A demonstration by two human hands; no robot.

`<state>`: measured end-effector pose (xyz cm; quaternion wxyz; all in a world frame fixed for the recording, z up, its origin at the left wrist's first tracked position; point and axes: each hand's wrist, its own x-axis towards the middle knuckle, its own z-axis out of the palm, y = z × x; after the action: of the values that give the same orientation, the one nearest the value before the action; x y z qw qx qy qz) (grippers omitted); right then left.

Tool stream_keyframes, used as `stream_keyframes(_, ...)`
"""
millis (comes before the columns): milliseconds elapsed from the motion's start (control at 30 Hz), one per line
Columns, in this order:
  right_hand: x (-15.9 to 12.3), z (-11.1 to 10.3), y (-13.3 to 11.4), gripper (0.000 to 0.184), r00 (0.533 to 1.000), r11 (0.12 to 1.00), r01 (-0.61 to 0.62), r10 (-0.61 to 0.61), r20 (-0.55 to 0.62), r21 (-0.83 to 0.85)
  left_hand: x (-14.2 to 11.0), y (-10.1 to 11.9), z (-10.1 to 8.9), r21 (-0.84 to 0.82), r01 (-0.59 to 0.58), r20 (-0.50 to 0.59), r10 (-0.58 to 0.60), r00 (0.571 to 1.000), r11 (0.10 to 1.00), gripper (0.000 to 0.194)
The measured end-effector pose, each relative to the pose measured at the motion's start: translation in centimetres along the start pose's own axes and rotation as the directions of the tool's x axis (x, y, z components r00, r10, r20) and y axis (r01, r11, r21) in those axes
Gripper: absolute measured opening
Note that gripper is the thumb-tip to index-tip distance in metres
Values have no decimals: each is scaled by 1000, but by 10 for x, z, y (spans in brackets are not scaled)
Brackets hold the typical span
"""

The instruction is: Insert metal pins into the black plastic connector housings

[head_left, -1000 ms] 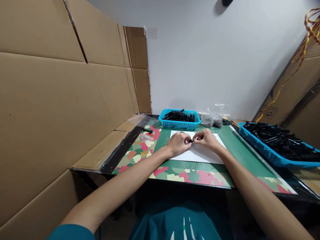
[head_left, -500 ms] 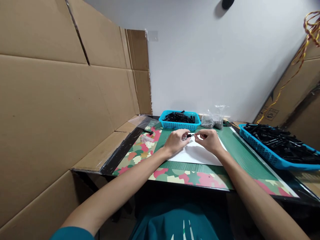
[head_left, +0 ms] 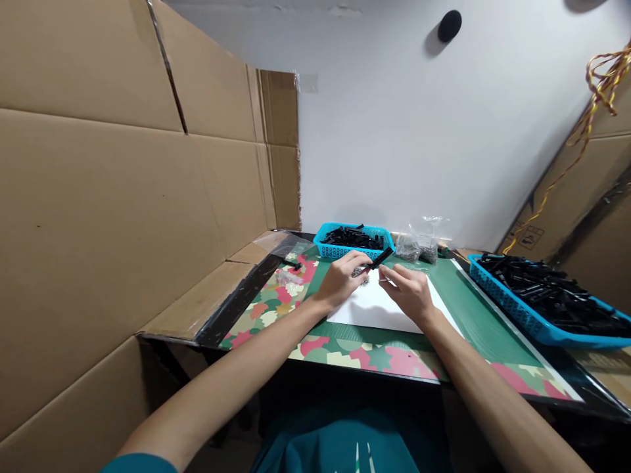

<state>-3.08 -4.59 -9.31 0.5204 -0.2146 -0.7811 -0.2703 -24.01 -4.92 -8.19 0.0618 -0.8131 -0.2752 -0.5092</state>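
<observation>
My left hand is closed around the lower end of a narrow black plastic part. The part slants up and to the right above a white sheet. Close beside it, my right hand has thumb and fingers pinched together. A thin, pale, shiny piece shows at those fingertips, too small to name. Behind the left fingers, a small heap of tiny metallic pieces is partly hidden on the sheet.
A blue basket of black parts stands at the back, and a larger blue basket of them at the right. Clear bags with small grey pieces lean by the wall. Cardboard walls the left side.
The black part has swung up in my left hand and now shows its length. My right hand has moved slightly down, away from the part. The camera view has shifted slightly.
</observation>
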Motion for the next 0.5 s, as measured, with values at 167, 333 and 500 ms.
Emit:
stream_keyframes(167, 1, 0, -5, 17, 989, 986, 135, -129, 68, -93, 1, 2, -2, 29, -75, -16, 75, 997, 997, 13)
stream_keyframes(333, 1, 0, -7, 16, 992, 993, 104, -99, 76, -59, 1, 5, -4, 43, -75, -5, 75, 997, 996, 13)
stream_keyframes(500, 2, 0, -7, 19, 997, 997, 69, -69, 22, -34, 1, 7, -5, 69, -103, 0, 103, 995, 992, 15)
